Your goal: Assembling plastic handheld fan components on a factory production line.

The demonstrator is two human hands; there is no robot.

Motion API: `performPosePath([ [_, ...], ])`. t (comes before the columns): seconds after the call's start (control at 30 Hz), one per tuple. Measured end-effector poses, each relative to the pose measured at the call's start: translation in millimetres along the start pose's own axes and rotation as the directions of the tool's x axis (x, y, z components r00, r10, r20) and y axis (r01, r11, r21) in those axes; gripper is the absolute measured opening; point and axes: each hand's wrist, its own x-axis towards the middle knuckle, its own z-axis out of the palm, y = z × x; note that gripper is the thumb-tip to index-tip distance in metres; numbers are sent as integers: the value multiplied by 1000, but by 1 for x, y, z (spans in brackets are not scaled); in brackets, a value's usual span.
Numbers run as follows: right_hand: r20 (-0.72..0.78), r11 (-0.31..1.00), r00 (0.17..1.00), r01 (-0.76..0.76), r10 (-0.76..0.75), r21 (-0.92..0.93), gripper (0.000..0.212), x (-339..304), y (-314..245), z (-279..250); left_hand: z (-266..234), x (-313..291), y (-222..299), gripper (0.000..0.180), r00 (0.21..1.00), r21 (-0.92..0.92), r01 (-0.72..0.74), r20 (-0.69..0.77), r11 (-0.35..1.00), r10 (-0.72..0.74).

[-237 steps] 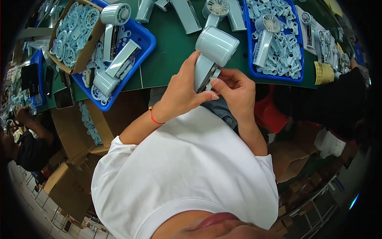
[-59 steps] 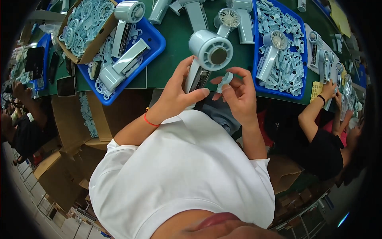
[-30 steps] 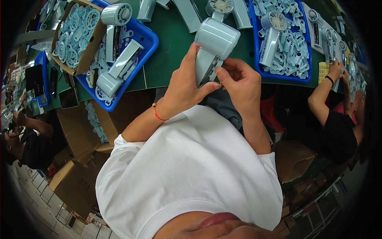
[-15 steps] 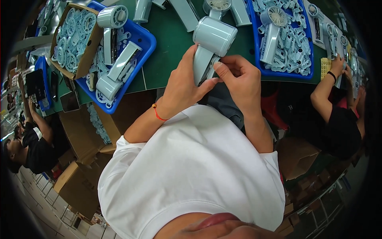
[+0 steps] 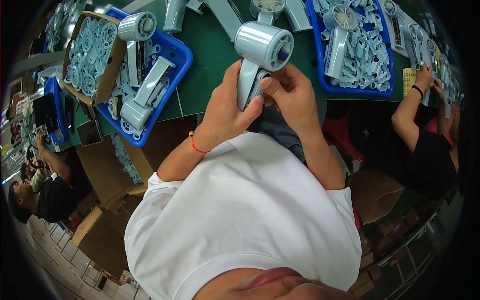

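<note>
Between my hands is a pale blue handheld fan body [image 5: 260, 44], its round head pointing away from me and its handle toward me. My left hand [image 5: 227, 97] wraps the handle from the left, with the thumb along its near end. On the other side, my right hand [image 5: 290, 92] is closed at the handle's side, thumb and fingers pressed against the open slot. Whether a small part sits under the right fingertips is hidden. Just beyond the held fan, another fan [image 5: 268, 7] with visible blades lies on the green table [image 5: 202, 65].
At left, a blue tray [image 5: 184, 55] holds fan bodies beside a cardboard box [image 5: 107, 82] of ring-shaped parts. A blue tray [image 5: 320, 75] at right holds small parts with a fan on top. Co-workers sit at both sides; one person's arm [image 5: 412, 105] reaches over the table at right.
The held fan has turned so its head's open end shows more to the right, and it has shifted slightly left. My right hand has moved left and down with it.
</note>
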Motion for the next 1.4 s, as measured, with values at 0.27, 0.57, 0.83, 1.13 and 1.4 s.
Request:
performPosePath([
  [0.27, 48, 917, 967, 222, -252, 332, 59, -3, 20, 21, 3, -8, -9, 77, 908, 358, -383, -26, 852, 419],
  [0.57, 39, 587, 586, 808, -809, 41, 39, 8, 50, 27, 3, -47, -16, 30, 640, 213, -757, 47, 618, 767],
  [0.83, 240, 259, 582, 644, -777, -720, 45, 11, 41, 34, -1, -39, 23, 31, 707, 768, -498, 92, 402, 701],
  [1.13, 252, 350, 688, 607, -680, -714, 60, -2, 56, -3, -10, -11, -9, 57, 917, 907, -233, 86, 350, 389],
  [1.4, 154, 396, 673, 587, -724, -706, 50, 2, 62, 3, -19, 5, -14, 50, 881, 824, -366, 157, 433, 446],
])
